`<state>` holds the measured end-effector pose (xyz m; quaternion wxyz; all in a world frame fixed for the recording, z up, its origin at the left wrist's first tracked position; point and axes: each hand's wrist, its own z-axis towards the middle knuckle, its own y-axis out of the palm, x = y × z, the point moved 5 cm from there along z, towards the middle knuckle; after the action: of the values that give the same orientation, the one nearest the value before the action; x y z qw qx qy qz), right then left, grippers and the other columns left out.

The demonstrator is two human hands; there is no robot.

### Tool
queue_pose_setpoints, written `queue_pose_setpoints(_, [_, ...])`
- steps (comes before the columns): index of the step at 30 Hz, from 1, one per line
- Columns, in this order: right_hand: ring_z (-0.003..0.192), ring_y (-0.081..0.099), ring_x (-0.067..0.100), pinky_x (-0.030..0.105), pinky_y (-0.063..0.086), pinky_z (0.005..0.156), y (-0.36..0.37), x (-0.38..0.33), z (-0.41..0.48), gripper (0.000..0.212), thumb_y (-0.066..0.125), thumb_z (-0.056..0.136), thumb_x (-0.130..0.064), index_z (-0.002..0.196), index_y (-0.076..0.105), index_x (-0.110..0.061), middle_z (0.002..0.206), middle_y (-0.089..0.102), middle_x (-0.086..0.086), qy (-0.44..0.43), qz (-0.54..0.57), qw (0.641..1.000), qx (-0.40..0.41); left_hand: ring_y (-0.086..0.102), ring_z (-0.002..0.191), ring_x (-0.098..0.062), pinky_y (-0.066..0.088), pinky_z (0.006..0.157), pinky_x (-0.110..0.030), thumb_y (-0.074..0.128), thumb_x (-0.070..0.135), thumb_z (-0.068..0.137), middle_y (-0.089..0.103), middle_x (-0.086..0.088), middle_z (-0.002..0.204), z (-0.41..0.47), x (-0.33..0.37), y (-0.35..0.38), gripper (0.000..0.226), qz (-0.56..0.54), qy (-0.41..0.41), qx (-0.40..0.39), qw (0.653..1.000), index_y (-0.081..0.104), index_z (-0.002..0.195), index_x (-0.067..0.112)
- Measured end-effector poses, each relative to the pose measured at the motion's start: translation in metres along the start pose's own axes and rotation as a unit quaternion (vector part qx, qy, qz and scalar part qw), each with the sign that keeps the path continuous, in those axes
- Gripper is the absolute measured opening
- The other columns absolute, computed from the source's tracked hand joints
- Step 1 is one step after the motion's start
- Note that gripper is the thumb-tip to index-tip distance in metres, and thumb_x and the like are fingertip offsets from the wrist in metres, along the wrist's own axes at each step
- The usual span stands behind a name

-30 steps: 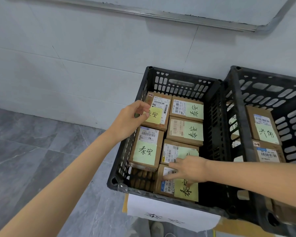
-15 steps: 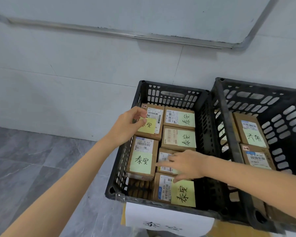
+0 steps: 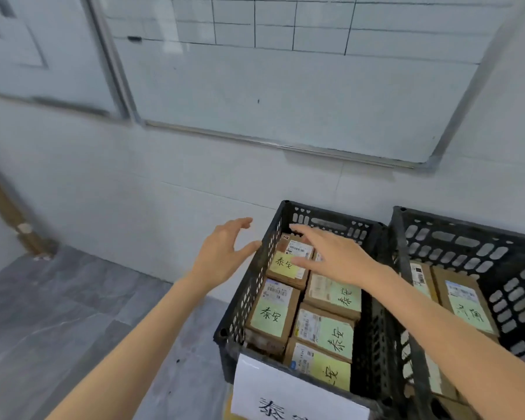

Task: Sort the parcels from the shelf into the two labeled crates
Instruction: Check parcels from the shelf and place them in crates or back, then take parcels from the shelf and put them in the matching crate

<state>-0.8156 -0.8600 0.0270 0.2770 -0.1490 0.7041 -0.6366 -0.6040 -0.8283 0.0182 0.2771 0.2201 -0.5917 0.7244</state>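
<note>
— Low in the middle of the frame, what is to be seen?

— Two black slatted crates are set side by side against a white tiled wall [image 3: 134,192], on a grey floor [image 3: 58,313]. The left crate [image 3: 243,310] is packed with brown cardboard parcels [image 3: 325,331], each marked with a shipping label and a green or yellow handwritten note.

— How are they laid out?

— Two columns are formed. In the left column the yellow-note parcel [image 3: 281,263] is placed at the far end, with the green-note parcel [image 3: 270,313] just nearer. Three more are lined up in the right column, and one beyond them is mostly hidden by fingers. In the right crate [image 3: 467,237], at the right edge of the frame, two further parcels can be made out, one bearing a green note.

— And the grips?

— Both are spread open and nothing is grasped. The left grip [image 3: 222,253] is raised outside the left crate's left wall, with the thumb tip close to the rim; contact cannot be told. The right grip [image 3: 337,256] is stretched flat over the far end of the left crate, fingers above the yellow-note parcel. Whether that parcel is touched cannot be told.

— What else is shown?

— A white paper sign [image 3: 285,392] with handwritten characters is fixed to the near wall of the left crate and is cut off by the lower edge. A whiteboard [image 3: 285,86] ruled with a grid is mounted across the upper part of the frame.
</note>
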Motion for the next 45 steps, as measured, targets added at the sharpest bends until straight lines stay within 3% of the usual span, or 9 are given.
queue_pose_setpoints(5, [0.135,0.044,0.017,0.037,0.041,0.102,-0.020,-0.076,0.011,0.078,0.044,0.088,-0.073,0.153,0.018,-0.038,0.152,0.042,-0.004,-0.077,0.041,0.995,0.038,0.037,0.137,-0.020,0.031,0.111,-0.043,0.055,0.054,0.090,0.041,0.003,0.150,-0.063,0.002,-0.054,0.069,0.057,-0.074,0.090,0.992,0.032,0.148,0.024])
queue_pose_setpoints(13, [0.139,0.039,0.014,0.037,0.038,0.103,-0.026,-0.264,-0.001,0.078,0.046,0.087,-0.073,0.153,0.022,-0.038,0.155,0.037,-0.009,-0.256,0.095,0.962,0.026,0.034,0.139,-0.021,0.024,0.112,-0.038,0.053,0.057,0.090,0.039,0.001,0.151,-0.226,-0.019,-0.163,0.074,0.124,-0.218,0.225,0.941,0.028,0.151,0.022])
queue_pose_setpoints(18, [0.138,0.042,0.016,0.035,0.036,0.107,-0.016,-0.413,-0.045,0.077,0.049,0.084,-0.070,0.151,0.030,-0.037,0.153,0.041,-0.006,-0.385,0.143,0.912,-0.010,0.032,0.140,-0.018,0.024,0.114,-0.037,0.055,0.058,0.089,0.039,0.001,0.152,-0.368,-0.025,-0.239,0.076,0.166,-0.304,0.316,0.883,0.030,0.150,0.021])
queue_pose_setpoints(28, [0.135,0.043,0.017,0.041,0.040,0.106,0.023,-0.686,-0.214,0.089,0.033,0.072,-0.084,0.149,0.027,-0.040,0.156,0.036,-0.009,-0.588,0.165,0.786,-0.099,0.034,0.139,-0.017,0.025,0.114,-0.041,0.054,0.060,0.088,0.040,0.001,0.151,-0.683,-0.001,-0.336,0.076,0.219,-0.466,0.442,0.734,0.031,0.150,0.022])
queue_pose_setpoints(31, [0.136,0.042,0.018,0.039,0.038,0.106,0.039,-0.761,-0.272,0.079,0.039,0.081,-0.078,0.149,0.029,-0.040,0.154,0.038,-0.008,-0.627,0.168,0.753,-0.111,0.035,0.138,-0.019,0.026,0.113,-0.040,0.054,0.061,0.088,0.042,0.000,0.150,-0.772,0.011,-0.357,0.077,0.234,-0.498,0.459,0.697,0.031,0.150,0.022])
queue_pose_setpoints(36, [0.136,0.042,0.013,0.035,0.036,0.104,0.067,-0.876,-0.368,0.066,0.047,0.088,-0.068,0.146,0.035,-0.038,0.150,0.044,-0.008,-0.665,0.193,0.711,-0.121,0.034,0.139,-0.018,0.029,0.113,-0.045,0.055,0.059,0.088,0.041,0.001,0.150,-0.914,0.030,-0.387,0.076,0.254,-0.521,0.490,0.651,0.032,0.150,0.021])
queue_pose_setpoints(45, [0.136,0.040,0.013,0.034,0.035,0.107,0.109,-1.042,-0.504,0.065,0.051,0.093,-0.060,0.149,0.036,-0.032,0.151,0.042,-0.006,-0.710,0.231,0.644,-0.168,0.032,0.139,-0.014,0.028,0.114,-0.039,0.059,0.058,0.086,0.039,0.003,0.152,-1.110,0.028,-0.431,0.080,0.262,-0.550,0.523,0.596,0.029,0.151,0.021])
